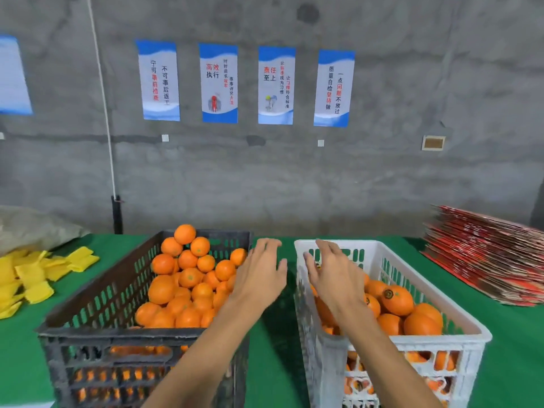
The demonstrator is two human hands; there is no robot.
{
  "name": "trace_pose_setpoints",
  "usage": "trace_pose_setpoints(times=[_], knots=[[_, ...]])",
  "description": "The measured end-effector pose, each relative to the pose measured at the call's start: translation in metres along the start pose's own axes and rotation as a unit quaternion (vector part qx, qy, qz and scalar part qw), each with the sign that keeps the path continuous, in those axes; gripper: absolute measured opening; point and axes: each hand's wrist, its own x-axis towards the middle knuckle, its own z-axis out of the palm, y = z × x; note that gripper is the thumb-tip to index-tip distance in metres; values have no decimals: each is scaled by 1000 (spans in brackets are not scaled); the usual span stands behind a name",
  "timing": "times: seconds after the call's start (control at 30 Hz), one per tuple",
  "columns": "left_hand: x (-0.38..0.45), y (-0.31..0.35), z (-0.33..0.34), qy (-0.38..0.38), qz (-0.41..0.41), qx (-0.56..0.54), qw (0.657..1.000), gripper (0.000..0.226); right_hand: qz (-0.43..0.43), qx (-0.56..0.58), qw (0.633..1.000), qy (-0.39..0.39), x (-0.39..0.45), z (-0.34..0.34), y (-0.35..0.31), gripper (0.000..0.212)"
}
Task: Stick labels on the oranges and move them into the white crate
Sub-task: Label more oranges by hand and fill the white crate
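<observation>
- Counter (273,334): covered in green cloth, set against a grey concrete wall (294,178).
- Wall: four blue-and-white posters (276,85) with Chinese text hang in a row; part of a fifth shows at the left edge; a white rope (103,113) runs down to a black post at the counter's back edge.
- Counter, left: a heap of yellow pieces (35,278) in front of a grey sack (32,228).
- Counter, right: a stack of flattened red cartons (485,254).
- Dark crate (97,340): left of centre, piled high with oranges (182,284).
- White crate (459,334): just right of the dark crate, a strip of green cloth between them; partly filled with oranges, the top one (397,298) bearing a round dark label (388,294).
- Left hand (259,275): fingers spread and relaxed, palm down, holding nothing; it hovers over the right rim of the dark crate and the gap between the crates.
- Right hand (332,275): fingers spread and slightly bent, palm down, holding nothing visible; it hovers over the left rim of the white crate.
- Relation: the unlabelled heap lies just left of and below the left hand; the labelled orange lies just right of the right wrist; neither hand visibly touches any fruit.
</observation>
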Motion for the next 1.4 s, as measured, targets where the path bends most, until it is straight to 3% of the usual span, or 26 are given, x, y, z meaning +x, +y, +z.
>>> trace_pose_setpoints(times=[0.13,0.3,0.4,0.5,0.57,0.67,0.8,0.87,0.9,0.97,1.03,1.07,1.13,1.23,1.4], knots=[[2,-54,-33,-22,-50,61,997,23,-119,146,982,-7,-4,15,-82,40],[-9,-136,-72,-162,-150,158,962,26,-183,213,948,-150,-4,47,-153,41],[-14,-186,-90,-302,-222,167,912,39,-208,218,920,-248,3,71,-177,48],[-22,-233,-100,-426,-289,227,827,43,-219,259,874,-348,6,90,-198,52],[-23,-251,-101,-427,-330,258,801,44,-226,263,859,-375,5,102,-205,53],[-19,-259,-96,-378,-347,277,812,42,-226,259,849,-401,6,112,-207,54],[-13,-264,-90,-478,-336,244,774,54,-213,281,849,-394,2,114,-201,47],[-14,-260,-89,-507,-304,232,773,54,-211,273,855,-387,-1,111,-199,45],[-15,-256,-88,-501,-291,207,788,53,-208,276,859,-379,-3,109,-199,44],[-17,-247,-91,-420,-279,115,856,50,-194,299,868,-346,-4,101,-198,41],[-19,-234,-96,-239,-212,-14,947,49,-179,333,878,-294,-6,89,-199,44],[-18,-220,-99,-156,-154,-85,972,48,-166,352,884,-259,-6,81,-195,45],[-23,-193,-104,-53,-78,-203,975,51,-147,387,891,-186,-7,66,-193,47],[-33,-140,-102,34,-29,-254,966,63,-113,445,884,-88,-14,36,-175,43],[-58,-64,-70,84,-4,-316,945,70,-79,556,826,42,-58,-3,-126,32]])
